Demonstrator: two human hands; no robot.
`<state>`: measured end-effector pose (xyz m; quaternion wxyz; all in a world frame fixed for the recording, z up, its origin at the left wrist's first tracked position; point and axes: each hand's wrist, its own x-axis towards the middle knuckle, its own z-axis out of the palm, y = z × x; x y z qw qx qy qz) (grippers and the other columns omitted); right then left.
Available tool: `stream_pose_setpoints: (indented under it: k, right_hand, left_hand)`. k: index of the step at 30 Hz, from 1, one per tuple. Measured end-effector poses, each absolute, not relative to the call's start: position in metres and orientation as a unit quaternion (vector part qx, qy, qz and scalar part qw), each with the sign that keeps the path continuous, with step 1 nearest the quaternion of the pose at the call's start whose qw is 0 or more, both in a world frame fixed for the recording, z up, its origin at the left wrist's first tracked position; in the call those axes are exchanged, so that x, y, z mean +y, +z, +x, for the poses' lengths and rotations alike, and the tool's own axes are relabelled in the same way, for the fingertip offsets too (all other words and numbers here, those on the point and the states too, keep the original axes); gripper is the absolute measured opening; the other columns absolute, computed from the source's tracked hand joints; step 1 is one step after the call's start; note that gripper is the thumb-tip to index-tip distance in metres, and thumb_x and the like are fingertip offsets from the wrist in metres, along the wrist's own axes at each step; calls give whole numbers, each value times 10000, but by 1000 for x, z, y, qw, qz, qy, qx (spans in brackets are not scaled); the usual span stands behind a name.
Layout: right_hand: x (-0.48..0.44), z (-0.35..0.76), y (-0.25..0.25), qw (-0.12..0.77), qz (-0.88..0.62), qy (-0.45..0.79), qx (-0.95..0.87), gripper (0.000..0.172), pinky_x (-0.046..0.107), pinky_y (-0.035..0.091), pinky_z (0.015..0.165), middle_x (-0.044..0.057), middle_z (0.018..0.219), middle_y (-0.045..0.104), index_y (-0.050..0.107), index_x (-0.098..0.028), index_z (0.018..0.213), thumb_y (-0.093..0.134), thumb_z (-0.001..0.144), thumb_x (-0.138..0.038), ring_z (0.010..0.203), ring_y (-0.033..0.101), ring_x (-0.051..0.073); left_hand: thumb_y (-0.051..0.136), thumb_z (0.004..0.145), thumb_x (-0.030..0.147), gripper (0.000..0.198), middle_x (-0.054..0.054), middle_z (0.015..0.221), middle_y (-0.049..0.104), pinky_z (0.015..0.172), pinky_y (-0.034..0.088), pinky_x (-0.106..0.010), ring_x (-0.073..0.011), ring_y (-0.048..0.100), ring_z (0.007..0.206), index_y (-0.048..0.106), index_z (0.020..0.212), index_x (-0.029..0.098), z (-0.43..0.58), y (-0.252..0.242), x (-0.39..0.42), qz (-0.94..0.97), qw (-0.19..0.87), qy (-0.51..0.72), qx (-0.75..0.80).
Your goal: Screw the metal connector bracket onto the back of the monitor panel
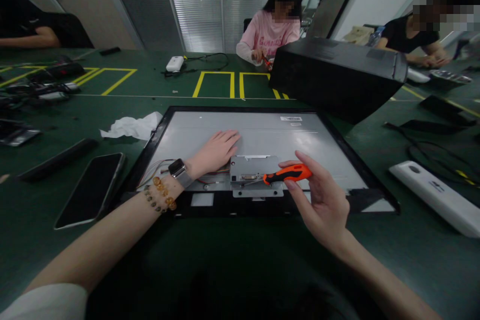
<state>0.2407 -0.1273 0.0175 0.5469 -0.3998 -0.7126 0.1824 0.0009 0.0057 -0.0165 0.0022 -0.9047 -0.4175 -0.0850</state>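
A flat display panel (pixel 180 130) with a black frame lies back side up on the green table in front of me. On its near middle sits a grey metal bracket box (pixel 258 165) with a connector port and screws. My left hand (pixel 215 152) rests flat on the panel's metal back, left of the box, with fingers stretched out. Between thumb and fingers of my right hand (pixel 318 195) is an orange and black screwdriver (pixel 288 174), its shaft pointing left across the box's port side. Whether its tip touches a screw, I cannot tell. Thin cables (pixel 157 165) run beside my left wrist.
Left of the panel are a smartphone (pixel 92 190), a black bar (pixel 58 160) and a crumpled tissue (pixel 133 126). A big black casing (pixel 333 75) stands behind at right. A white plastic cover (pixel 435 195) lies far right, near cables. Other people sit around the table.
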Motion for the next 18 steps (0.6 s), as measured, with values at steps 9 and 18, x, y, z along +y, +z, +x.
stream_pose_setpoints:
  k: [9,18]
  right_hand:
    - [-128,242,20,528,-416,213,-709,552,458,465,948,75,1168,628,414,-256,1381,549,862,-125,1058,603,235]
    - [-128,242,19,538,-423,197,-701,555,457,482,906,63,1108,628,461,-280,1348,589,838,-102,994,613,231]
  left_hand:
    - [318,1010,281,422,-123,1472,379,1119,255,-423,-243,345,1348,407,1387,113,2,-14,5,-903,1,-79,-421]
    - [298,1014,295,417,-109,1474,380,1118,258,-426,-230,350,1346,401,1388,142,1,-15,5,-904,1,-86,-419]
